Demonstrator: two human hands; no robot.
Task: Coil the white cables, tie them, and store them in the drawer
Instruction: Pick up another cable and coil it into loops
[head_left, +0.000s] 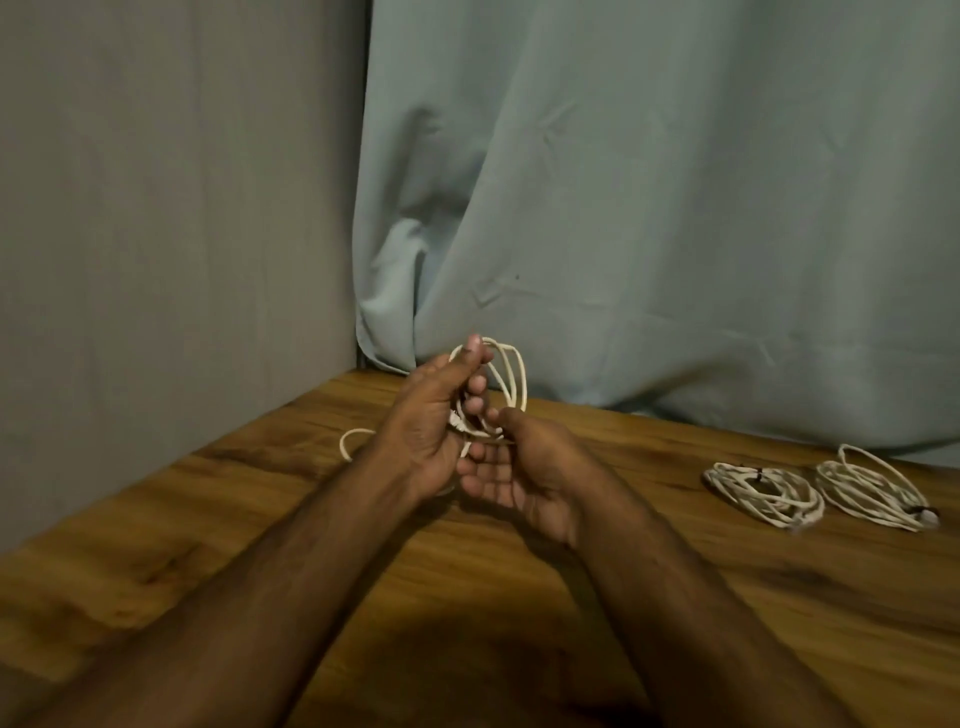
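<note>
A white cable (511, 376) stands in several upright loops above the wooden table (649, 597), at the far middle. My left hand (431, 415) grips the loops, thumb and forefinger pinched at their top. My right hand (524, 470) lies palm up just below and to the right, its thumb pressing on the bottom of the loops. A loose stretch of the same cable (350, 441) curls on the table left of my left wrist. Two coiled white cables lie flat at the right, one (763, 493) beside the other (872, 491), each with a dark tie. No drawer is in view.
A pale blue curtain (649, 208) hangs behind the table and rests on its far edge. A grey wall (171, 234) closes off the left side. Both forearms stretch across the near middle of the table.
</note>
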